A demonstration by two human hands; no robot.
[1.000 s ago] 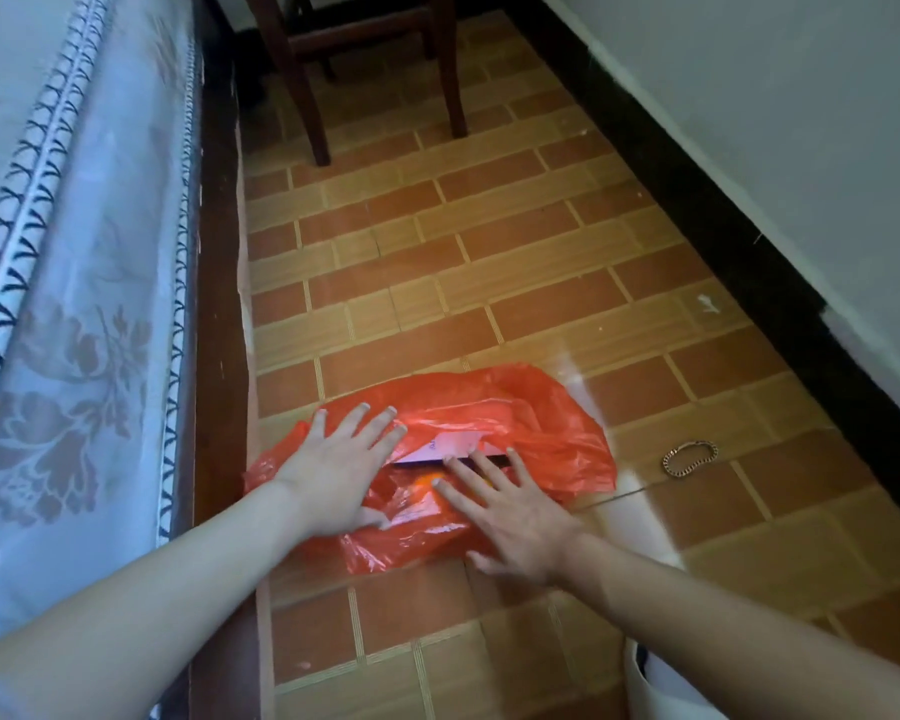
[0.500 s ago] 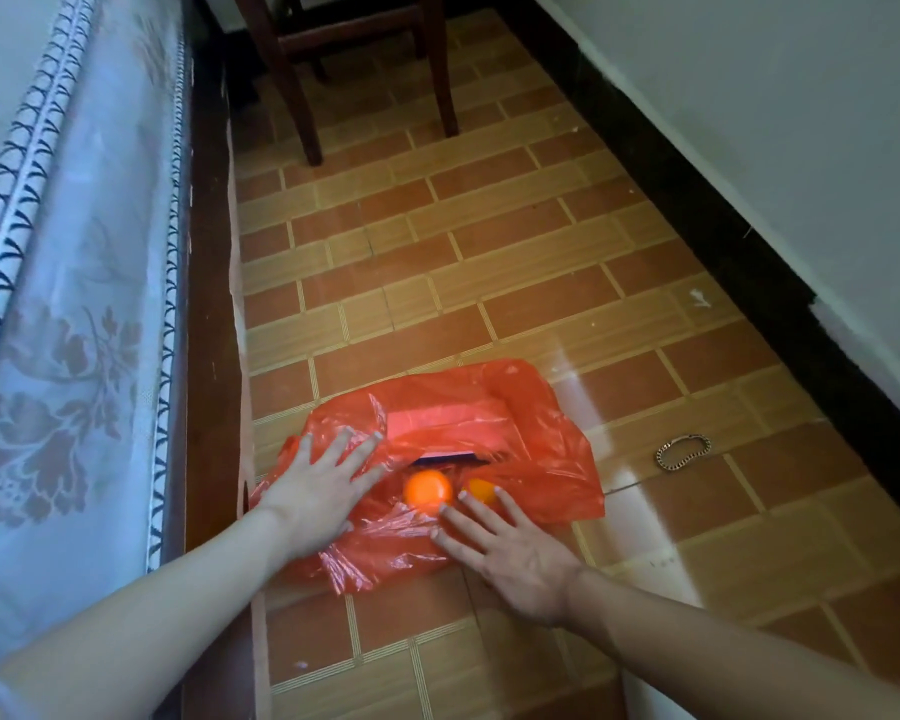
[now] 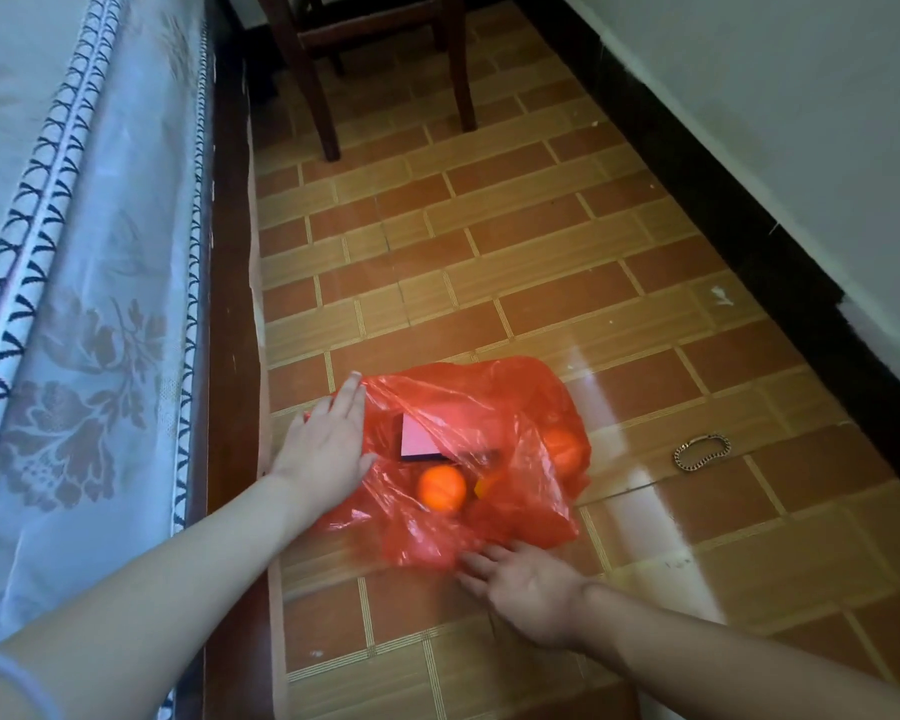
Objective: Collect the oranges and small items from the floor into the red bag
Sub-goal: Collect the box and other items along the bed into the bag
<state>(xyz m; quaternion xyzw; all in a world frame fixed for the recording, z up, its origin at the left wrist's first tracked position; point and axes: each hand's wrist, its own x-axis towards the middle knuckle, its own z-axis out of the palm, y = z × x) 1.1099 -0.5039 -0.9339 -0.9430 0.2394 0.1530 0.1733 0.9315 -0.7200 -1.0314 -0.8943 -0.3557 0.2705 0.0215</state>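
Floor tiles run open ahead of you to the chair legs, hemmed by the bed frame on your left and the dark skirting on your right. The bag lies flat near the bed, holding an orange, a second orange under the film and a pink card. Your left hand rests flat on its left edge; your right hand touches its near edge, fingers straight. A bracelet lies apart to the right. Since half a second ago, your right hand has slid off the bag's top toward you.
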